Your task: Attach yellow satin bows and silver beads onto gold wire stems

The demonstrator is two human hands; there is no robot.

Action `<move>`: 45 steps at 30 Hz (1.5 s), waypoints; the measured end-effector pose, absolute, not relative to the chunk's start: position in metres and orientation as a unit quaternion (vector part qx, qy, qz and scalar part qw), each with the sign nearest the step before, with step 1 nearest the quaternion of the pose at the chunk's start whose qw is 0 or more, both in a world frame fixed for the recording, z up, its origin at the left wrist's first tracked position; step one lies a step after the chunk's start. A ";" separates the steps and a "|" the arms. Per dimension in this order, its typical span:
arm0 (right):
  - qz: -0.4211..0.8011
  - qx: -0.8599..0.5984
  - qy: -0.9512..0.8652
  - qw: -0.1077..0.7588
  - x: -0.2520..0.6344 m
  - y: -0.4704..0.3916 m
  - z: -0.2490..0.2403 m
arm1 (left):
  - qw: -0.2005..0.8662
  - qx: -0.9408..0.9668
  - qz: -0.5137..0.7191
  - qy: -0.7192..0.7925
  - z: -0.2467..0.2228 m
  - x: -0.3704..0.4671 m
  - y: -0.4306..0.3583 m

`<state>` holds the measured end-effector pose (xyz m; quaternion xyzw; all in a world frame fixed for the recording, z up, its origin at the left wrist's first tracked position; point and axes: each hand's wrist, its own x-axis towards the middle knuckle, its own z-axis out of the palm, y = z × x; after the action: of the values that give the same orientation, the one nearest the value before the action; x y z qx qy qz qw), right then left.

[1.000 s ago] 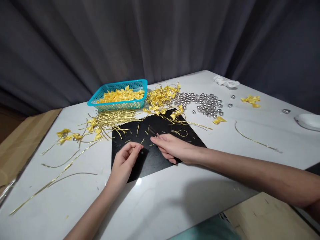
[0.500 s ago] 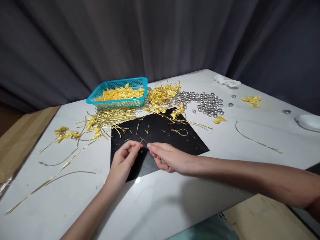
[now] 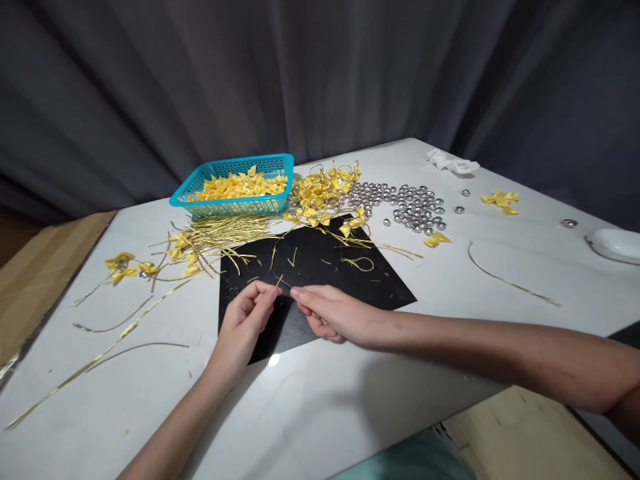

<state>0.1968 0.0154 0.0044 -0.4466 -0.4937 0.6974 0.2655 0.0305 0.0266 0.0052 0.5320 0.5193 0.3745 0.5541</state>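
Observation:
Above the black mat (image 3: 320, 323), my left hand (image 3: 249, 313) pinches a short gold cord (image 3: 280, 280) between thumb and fingertips. Close beside it on the right, my right hand (image 3: 333, 310) is closed on a thin needle-like piece (image 3: 287, 284), whose tip points toward the cord. The fingertips of the two hands are a small gap apart. Cord scraps and a gold loop (image 3: 360, 264) lie on the mat. Just behind the mat are a bundle of gold cords (image 3: 227, 233) and a heap of yellow bows with cords (image 3: 325, 190).
A blue basket (image 3: 240, 205) of yellow bows stands at the back left. Silver beads (image 3: 417, 207) are scattered right of the heap. Farther right are a white cloth (image 3: 451, 163), a white dish (image 3: 617, 245) and a curved cord (image 3: 510, 283). Cardboard (image 3: 47, 267) lies at the left.
The whole view has shifted very slightly. Both hands keep nearly the same pose, and a little more of the gold cord shows above my left fingertips.

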 end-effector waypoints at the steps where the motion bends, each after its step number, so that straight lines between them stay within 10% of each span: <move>1: 0.701 -0.444 -0.492 0.264 0.197 0.016 0.005 | 0.553 0.535 0.373 0.518 0.006 0.031 0.026; 45: 0.783 -0.438 -0.356 0.261 0.202 0.021 0.012 | 0.564 0.525 0.354 0.530 0.008 0.031 0.027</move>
<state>0.2019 0.0209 0.0123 -0.4376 -0.3564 0.7831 0.2612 0.0306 0.0269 0.0076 0.5252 0.5299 0.3538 0.5641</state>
